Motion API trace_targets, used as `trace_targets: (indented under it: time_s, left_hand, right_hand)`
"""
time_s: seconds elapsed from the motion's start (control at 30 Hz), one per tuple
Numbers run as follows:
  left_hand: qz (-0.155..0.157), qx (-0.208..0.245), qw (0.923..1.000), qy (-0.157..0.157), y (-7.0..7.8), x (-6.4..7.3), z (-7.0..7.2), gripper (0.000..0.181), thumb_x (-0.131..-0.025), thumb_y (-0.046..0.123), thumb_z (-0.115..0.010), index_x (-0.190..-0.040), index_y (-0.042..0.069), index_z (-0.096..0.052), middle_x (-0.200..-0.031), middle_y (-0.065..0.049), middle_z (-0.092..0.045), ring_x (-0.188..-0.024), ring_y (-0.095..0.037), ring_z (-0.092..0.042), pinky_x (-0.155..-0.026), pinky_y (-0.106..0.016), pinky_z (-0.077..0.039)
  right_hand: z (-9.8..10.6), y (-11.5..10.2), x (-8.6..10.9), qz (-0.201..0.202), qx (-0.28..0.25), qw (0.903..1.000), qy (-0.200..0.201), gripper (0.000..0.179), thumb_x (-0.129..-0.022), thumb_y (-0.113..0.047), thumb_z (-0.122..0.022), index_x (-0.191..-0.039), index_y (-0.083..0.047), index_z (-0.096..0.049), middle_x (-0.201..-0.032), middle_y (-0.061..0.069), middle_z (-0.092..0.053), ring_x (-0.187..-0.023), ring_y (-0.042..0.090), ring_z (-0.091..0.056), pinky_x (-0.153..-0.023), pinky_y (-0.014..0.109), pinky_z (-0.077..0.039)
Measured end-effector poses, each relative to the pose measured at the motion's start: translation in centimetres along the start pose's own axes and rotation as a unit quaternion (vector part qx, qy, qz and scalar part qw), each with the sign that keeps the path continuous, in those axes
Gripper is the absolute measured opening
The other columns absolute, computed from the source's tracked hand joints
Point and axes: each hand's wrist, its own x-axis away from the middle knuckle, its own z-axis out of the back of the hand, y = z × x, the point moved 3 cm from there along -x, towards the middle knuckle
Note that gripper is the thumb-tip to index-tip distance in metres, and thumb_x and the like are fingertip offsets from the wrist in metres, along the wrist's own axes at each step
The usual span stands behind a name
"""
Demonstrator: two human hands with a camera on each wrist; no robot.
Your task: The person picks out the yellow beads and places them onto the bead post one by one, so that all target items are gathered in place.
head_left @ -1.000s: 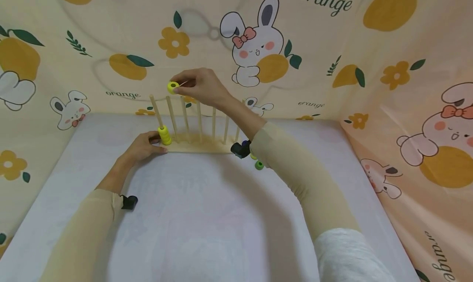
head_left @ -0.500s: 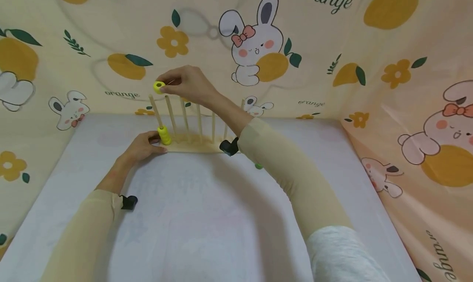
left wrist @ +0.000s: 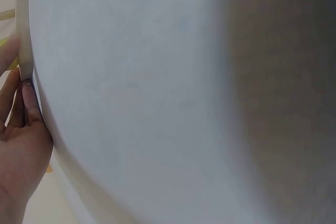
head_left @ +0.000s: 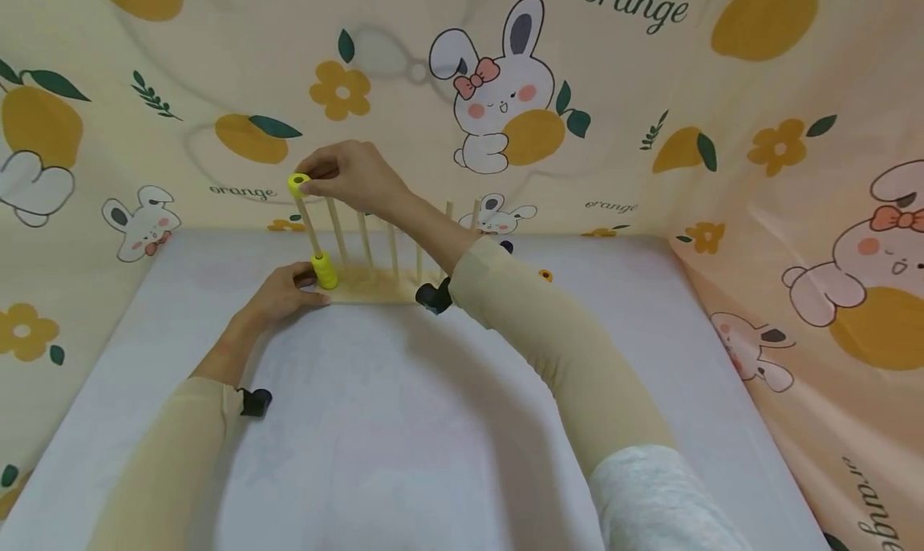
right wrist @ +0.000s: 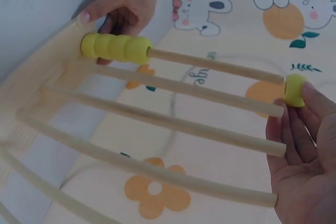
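My right hand (head_left: 357, 174) pinches a yellow bead (right wrist: 295, 91) between thumb and fingers, right at the top of the leftmost peg (right wrist: 215, 65). Its hole faces the peg's tip in the right wrist view. Low on that same peg sits a stack of several yellow beads (head_left: 326, 273). My left hand (head_left: 280, 293) grips the left end of the wooden peg rack's base (head_left: 371, 289), thumb along the front edge and fingers beside the stack. The other pegs (right wrist: 173, 124) stand bare where they show; my right forearm hides part of the rack in the head view.
An orange bead (head_left: 545, 276) and a dark bead (head_left: 507, 247) show on the white tabletop (head_left: 346, 423), past my right forearm. A printed cloth (head_left: 404, 134) with rabbits and oranges rises behind the table and along its sides.
My right hand has carried the yellow bead leftward and then down onto the tip of the leftmost peg. The left hand has kept its hold on the base.
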Motion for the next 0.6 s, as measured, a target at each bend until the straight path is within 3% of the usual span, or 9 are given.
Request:
trace_targets:
  time_s: [0.2,0.6]
  left_hand:
    - [-0.007,-0.007,1.0,0.0,0.12,0.08,0.17,0.082,-0.088,0.022,-0.078,-0.149,-0.008,-0.033,-0.149,-0.027,-0.042,-0.137,-0.04,-0.042,-0.117,-0.051,-0.03]
    - [0.004,-0.003,1.0,-0.002,0.58,0.33,-0.01,0.081,-0.088,0.021,-0.078,-0.149,-0.008,-0.033,-0.149,-0.026,-0.042,-0.137,-0.04,-0.041,-0.117,-0.051,-0.029]
  right_hand:
    - [-0.43,-0.12,-0.3,0.006,0.017,0.9998,-0.009,0.031,-0.093,-0.025,-0.071,-0.121,-0.011,-0.072,-0.11,-0.005,-0.073,-0.098,0.001,-0.065,-0.085,0.013,-0.049]
    - [-1.1,0.03,-0.45,-0.034,0.031,0.9986,-0.024,0.032,-0.093,-0.026,-0.071,-0.123,-0.014,-0.072,-0.113,-0.007,-0.073,-0.097,0.002,-0.065,-0.081,0.014,-0.051]
